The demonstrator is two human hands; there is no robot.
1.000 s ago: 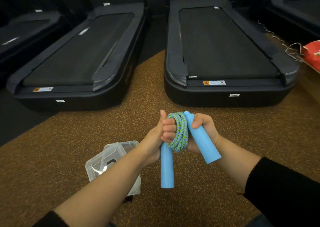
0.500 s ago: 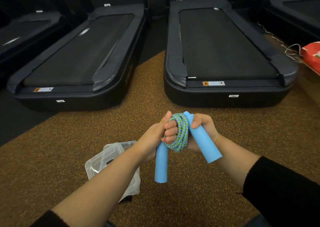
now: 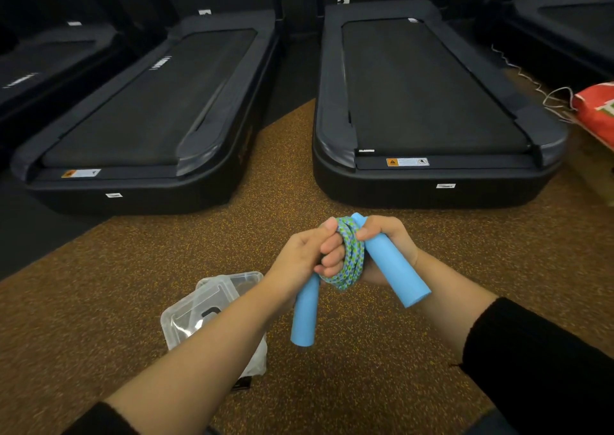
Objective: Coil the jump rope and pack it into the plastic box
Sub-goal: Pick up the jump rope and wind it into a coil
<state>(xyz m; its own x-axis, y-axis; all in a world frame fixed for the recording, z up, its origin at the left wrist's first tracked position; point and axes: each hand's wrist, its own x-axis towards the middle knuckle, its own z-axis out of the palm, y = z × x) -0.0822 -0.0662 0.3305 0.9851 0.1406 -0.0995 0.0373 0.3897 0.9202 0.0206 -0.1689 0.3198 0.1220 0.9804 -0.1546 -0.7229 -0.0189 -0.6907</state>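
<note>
Gripping the coiled jump rope (image 3: 351,261) in mid-air, the left hand (image 3: 307,252) is curling round the coil and a blue handle (image 3: 304,316) hanging down, while the right hand (image 3: 390,240) is clasping the other handle (image 3: 393,268). The plastic box (image 3: 212,305) is sitting on the floor (image 3: 365,384) under the left forearm.

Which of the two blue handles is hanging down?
The left handle, below the left hand, hangs nearly straight down. The other handle, gripped by the right hand, slants out to the right.
</note>
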